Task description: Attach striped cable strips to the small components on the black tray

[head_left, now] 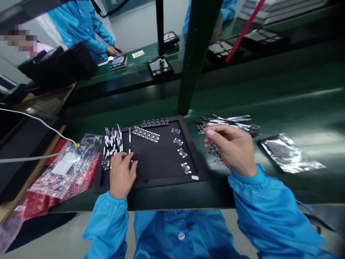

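Observation:
My left hand (122, 175) rests in the lower left of a black framed tray (159, 183), its fingers on a dark strip of small circuit boards (133, 160). Beside it lies a bunch of black-and-white strips (113, 142). Two larger board strips (145, 134) sit along the tray's top, and several small board pieces (182, 152) line its right side. My right hand (229, 149) hangs beyond the tray's right rim, fingers pinched closed, close to a loose pile of black-and-white strips (226, 126). Small dark bits (215, 153) lie partly hidden beneath it.
A silver foil bag (289, 153) lies right on the green bench. Red and clear plastic bags (64, 172) and cables sit left. A dark post (196, 54) rises behind the tray. Beyond it, a co-worker's hands (113, 51) work at a second bench with trays.

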Tool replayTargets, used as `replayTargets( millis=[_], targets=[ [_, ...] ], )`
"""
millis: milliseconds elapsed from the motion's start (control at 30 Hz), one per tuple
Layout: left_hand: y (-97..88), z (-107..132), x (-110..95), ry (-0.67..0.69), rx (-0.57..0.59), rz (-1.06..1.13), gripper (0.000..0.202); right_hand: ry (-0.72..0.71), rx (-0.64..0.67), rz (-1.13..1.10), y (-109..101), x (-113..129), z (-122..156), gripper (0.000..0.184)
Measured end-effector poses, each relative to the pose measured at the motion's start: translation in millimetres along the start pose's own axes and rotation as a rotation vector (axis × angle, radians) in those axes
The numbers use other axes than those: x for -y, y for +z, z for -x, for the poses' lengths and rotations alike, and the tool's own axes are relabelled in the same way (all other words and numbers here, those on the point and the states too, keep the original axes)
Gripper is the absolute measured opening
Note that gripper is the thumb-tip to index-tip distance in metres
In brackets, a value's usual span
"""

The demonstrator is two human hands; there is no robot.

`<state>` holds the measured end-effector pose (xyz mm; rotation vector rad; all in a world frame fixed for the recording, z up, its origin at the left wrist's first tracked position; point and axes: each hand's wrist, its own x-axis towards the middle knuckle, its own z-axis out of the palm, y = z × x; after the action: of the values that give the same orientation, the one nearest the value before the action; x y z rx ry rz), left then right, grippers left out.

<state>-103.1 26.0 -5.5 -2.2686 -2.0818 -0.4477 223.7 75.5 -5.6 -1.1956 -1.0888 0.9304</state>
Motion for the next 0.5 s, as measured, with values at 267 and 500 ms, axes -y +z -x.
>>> replayTargets(
  millis=[267,500],
  targets=[
    [12.0,-62,-36,0.273,0.171,-0.050,0.034,-0.111,-0.154,0.254,-38,14,-8,0.021],
    [32.1,-110,-35,0.458,0.255,-0.316,0.055,-0.074,-0.155,0.306,-59,16,-6,0.023]
  ],
)
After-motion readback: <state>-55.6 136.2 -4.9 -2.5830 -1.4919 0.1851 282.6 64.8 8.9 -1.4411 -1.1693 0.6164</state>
